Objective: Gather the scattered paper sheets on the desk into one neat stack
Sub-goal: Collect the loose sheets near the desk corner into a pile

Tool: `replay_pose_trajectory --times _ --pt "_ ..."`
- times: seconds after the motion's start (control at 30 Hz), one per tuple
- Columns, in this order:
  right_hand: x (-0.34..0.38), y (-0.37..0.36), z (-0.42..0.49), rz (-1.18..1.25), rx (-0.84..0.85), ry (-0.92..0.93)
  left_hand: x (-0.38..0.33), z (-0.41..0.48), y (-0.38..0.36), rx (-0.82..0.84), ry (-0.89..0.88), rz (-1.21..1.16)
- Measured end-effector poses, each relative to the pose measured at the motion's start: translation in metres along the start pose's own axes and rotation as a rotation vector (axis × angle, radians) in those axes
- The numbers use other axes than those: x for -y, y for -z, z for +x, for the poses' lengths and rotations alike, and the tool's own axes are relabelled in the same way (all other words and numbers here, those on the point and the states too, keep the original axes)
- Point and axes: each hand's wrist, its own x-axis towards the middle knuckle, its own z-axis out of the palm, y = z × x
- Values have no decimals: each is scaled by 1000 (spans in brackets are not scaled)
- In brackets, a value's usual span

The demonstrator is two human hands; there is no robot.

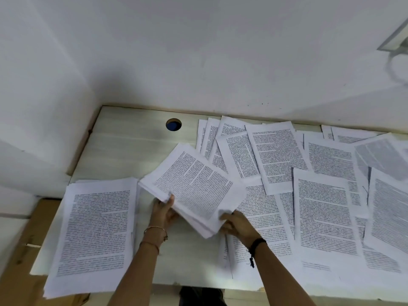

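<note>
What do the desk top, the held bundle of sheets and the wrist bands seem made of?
The desk top: probably pale laminate or wood, matt, faintly grain-banded, brown at its edge. The bundle: thin white printed paper, matt, layers fanning at the edge. The left wrist's bangles: likely metal, thin gold-coloured rings. The right wrist's band: seemingly black cord, with a loose dangling end.

The pale wood-grain desk (132, 151) is viewed closely from above its near edge by one head-worn wide-angle camera, tilted forward and down.

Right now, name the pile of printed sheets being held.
The tilted central bundle of white printed sheets, in left hand and right hand; left stack and scattered sheets lie flat.
</note>
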Motion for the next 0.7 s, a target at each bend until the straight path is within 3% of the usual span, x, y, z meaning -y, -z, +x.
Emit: replay_pose_trajectory --times 0.07,0.1,0.2,0.33,0.4,0.5,0.7 --pt "-3 -3 0 -55 170 -22 5 13 3 -59 -38 140" --pt "0 -1 1 -32 165 11 1 15 4 -78 -9 211" --pt "15 9 17 101 -42 127 -15 12 10 -36 50 481" --pt "40 -5 29 -239 -40 162 -16 7 21 129 78 594" --pt "47 -21 36 -400 -112 209 -14 4 22 67 90 637" --pt "49 -40 46 -499 -246 335 -23 8 18 -81 -47 691" --pt "52 -59 63 -624 -282 394 -39 35 5 -143 -181 905"
